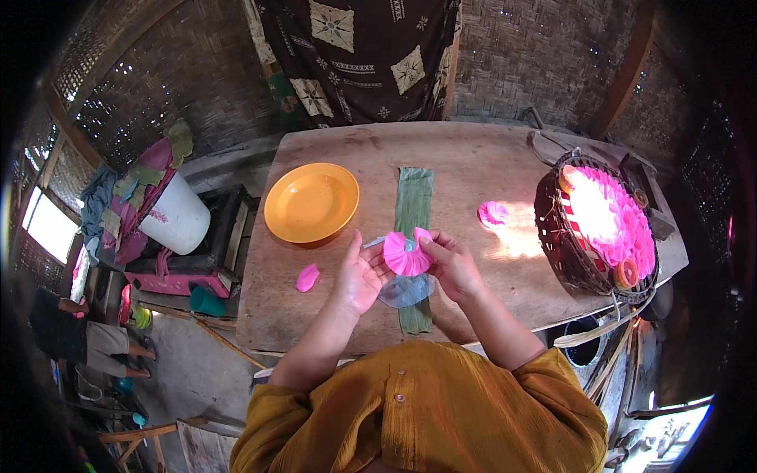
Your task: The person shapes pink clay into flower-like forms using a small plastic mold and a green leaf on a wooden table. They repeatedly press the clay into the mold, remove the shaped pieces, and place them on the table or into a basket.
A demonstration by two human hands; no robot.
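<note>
A pink pleated piece (405,257), curved like a ruffled fan, is in front of me above the table. My right hand (457,266) pinches its right edge between thumb and fingers. My left hand (359,277) is palm up, thumb raised apart and fingers stretched out against the piece's left side. Below my hands lies a round, clear plastic sheet (406,293), on top of a long green leaf strip (415,193). A smooth pink lump (307,277) rests on the table left of my left hand. Farther right sits a finished-looking pink pleated rosette (493,214).
An orange plate (312,203) stands at the wooden table's (371,150) left side. At the right, a dark woven basket (561,251) holds many pink pleated pieces. Left of the table are a stove (181,282) and a white bucket (180,214). Another person (71,335) is at far left.
</note>
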